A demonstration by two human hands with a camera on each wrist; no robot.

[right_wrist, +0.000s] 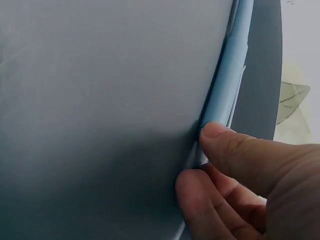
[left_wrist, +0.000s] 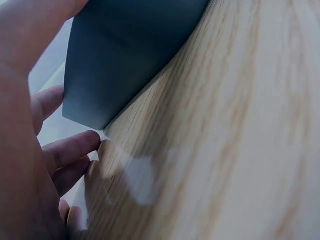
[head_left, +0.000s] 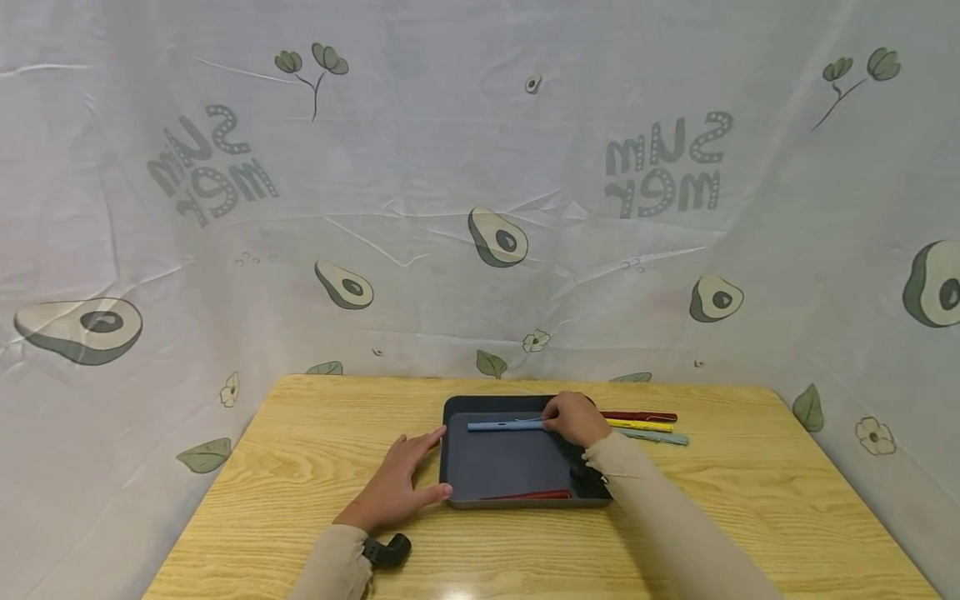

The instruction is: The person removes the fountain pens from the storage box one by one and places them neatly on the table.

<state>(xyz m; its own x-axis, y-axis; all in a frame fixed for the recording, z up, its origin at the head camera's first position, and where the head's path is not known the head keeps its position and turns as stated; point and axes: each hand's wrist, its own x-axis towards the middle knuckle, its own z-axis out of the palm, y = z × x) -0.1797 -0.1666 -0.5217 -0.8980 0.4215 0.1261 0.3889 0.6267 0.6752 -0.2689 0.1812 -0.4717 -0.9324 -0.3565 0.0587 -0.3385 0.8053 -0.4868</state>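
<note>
1. Light-blue pen [head_left: 504, 426] lies along the far part of the dark tray [head_left: 510, 467], pinched by your right hand [head_left: 576, 418].
2. Your left hand [head_left: 401, 479] is relaxed, grasping nothing, its digits touching the tray's left wall.
3. Seemingly placed: a red pen-like item [head_left: 551, 494] at the near wall, between your hands; the light-blue one awaits release.
4. Probably left: dark-red pen [head_left: 648, 417], yellow pen [head_left: 652, 427] and mint-green pen [head_left: 663, 437], right of your right hand.
5. That hand and its sleeve [head_left: 667, 512] hide their left ends; avocado-print cloth [head_left: 420, 167] hangs beyond both hands.

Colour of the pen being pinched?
Light blue. The pen shows best in the right wrist view.
</note>
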